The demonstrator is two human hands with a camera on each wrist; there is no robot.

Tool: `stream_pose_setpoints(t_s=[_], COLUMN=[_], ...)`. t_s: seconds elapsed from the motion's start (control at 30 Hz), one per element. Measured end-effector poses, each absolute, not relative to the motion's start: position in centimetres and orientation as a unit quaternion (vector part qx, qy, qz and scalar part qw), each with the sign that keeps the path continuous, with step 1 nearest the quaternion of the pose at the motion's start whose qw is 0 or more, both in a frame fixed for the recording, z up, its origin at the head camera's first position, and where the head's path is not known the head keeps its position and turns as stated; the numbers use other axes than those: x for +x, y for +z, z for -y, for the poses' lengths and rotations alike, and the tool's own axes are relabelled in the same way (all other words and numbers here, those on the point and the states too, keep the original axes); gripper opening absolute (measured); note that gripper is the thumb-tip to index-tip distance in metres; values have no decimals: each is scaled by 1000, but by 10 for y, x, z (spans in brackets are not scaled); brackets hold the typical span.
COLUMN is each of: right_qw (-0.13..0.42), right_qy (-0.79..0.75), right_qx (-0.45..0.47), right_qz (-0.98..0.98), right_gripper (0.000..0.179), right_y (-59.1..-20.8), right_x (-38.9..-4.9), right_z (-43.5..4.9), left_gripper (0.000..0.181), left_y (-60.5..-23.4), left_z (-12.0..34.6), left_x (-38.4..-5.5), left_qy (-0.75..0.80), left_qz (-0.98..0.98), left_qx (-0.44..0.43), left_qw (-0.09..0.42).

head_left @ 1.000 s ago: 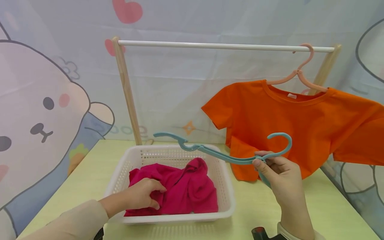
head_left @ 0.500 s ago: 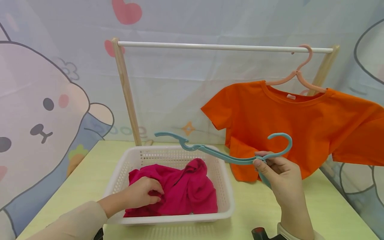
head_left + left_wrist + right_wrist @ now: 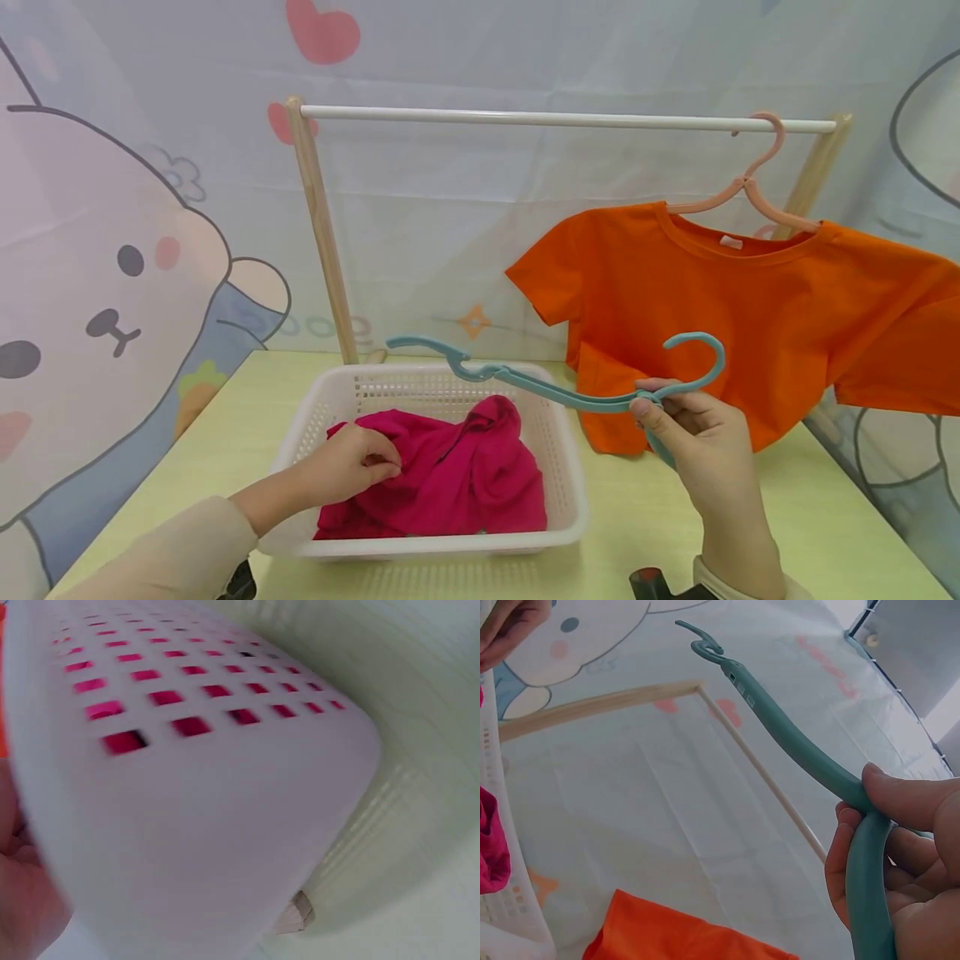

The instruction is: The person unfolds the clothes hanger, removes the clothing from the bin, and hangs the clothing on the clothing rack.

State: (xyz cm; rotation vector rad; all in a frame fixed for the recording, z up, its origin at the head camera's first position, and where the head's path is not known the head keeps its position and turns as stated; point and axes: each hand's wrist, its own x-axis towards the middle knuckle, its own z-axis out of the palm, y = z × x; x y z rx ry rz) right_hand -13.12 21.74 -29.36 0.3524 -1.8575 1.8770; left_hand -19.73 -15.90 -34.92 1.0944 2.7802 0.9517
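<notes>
My left hand (image 3: 348, 465) reaches over the left side of a white plastic basket (image 3: 427, 546), thumb and fingers drawn together on a crumpled pink garment (image 3: 457, 483) lying inside. In the left wrist view the basket wall (image 3: 187, 832) covers most of what that hand does; part of the hand (image 3: 30, 900) shows at the edge. My right hand (image 3: 708, 442) pinches a light blue folding hanger (image 3: 555, 394) near the base of its hook. The hanger's long arm points left above the basket, and its other arm hangs down by the palm.
Behind the basket stands a rack with a white rail (image 3: 525, 117) and wooden posts (image 3: 322, 233). An orange T-shirt (image 3: 712, 317) hangs on a pink hanger (image 3: 757, 179) at the rail's right end. All stands on a pale yellow table (image 3: 810, 517) before a printed cloth backdrop.
My left thumb and fingers have come together on the pink garment, and the hand has shifted slightly left. My right hand and the blue hanger stay almost still.
</notes>
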Motion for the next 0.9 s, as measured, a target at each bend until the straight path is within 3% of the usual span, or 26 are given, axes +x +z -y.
stream_pose_setpoints(t_s=[0.13, 0.5, 0.9], right_qw=[232, 232, 241], right_qy=[673, 650, 619], right_qx=[125, 138, 158], right_qz=[691, 711, 731], right_gripper=[17, 16, 21], right_y=[-294, -296, -298], right_x=[-132, -133, -135], right_z=[-217, -216, -214], left_gripper=[7, 8, 12], left_y=[-334, -284, -242], left_z=[160, 161, 157], left_x=[-195, -192, -184], left_qy=[333, 380, 390], left_qz=[-892, -890, -888], left_qx=[306, 245, 222], left_qw=[3, -64, -101])
